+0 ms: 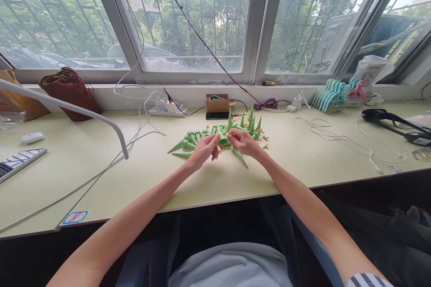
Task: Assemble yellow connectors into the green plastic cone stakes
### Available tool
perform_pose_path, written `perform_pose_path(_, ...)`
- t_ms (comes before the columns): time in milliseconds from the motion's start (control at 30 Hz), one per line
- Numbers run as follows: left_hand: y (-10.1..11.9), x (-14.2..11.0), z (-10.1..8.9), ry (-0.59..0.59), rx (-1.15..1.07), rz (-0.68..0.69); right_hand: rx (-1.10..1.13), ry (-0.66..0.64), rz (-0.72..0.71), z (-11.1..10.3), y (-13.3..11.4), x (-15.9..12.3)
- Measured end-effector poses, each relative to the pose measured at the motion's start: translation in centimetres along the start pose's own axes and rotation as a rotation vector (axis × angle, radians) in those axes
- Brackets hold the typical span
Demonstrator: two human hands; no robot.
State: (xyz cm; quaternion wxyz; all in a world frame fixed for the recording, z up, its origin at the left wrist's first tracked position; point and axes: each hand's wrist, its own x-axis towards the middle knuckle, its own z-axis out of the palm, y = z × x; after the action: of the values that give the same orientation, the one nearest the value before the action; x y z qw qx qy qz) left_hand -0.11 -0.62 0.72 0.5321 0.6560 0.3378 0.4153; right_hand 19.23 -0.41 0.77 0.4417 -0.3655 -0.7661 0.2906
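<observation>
My left hand (205, 149) is closed on a green plastic watering spike (223, 141), its round open end facing me. Close beside it, my right hand (243, 141) has thumb and fingers pinched together near the spike's rim; what is between them is too small to make out. A pile of similar green spikes (191, 136) lies just beyond and to the left of my hands. Several more spikes (251, 114) stand upright or lean behind my right hand, and one spike (239, 157) lies below it. Small yellow plastic pieces (266, 138) are scattered around the pile.
Behind the pile are a dark phone (217, 116) and a small cardboard box (212, 104). A power strip (168, 110) and white cables (332, 131) lie along the table (134, 179). A lamp arm (84, 110) crosses the left side; teal hangers (330, 96) stand at right.
</observation>
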Motion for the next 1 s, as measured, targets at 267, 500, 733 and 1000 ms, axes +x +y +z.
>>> perform_pose_path(267,-0.2,-0.2,0.1,0.063,0.161,0.108,-0.039,0.019,0.027,-0.1,-0.2,0.1)
perform_pose_path(500,-1.1,0.2,0.1,0.114,0.283,0.238,-0.066,0.031,0.042,0.1,-0.3,0.1)
perform_pose_path(733,-1.1,0.2,0.3,0.253,0.314,0.175,-0.076,0.117,0.038,0.3,0.0,0.3)
perform_pose_path(1000,-0.3,0.3,0.4,0.13,-0.001,-0.098,-0.1,0.07,-0.035,0.2,0.1,0.1)
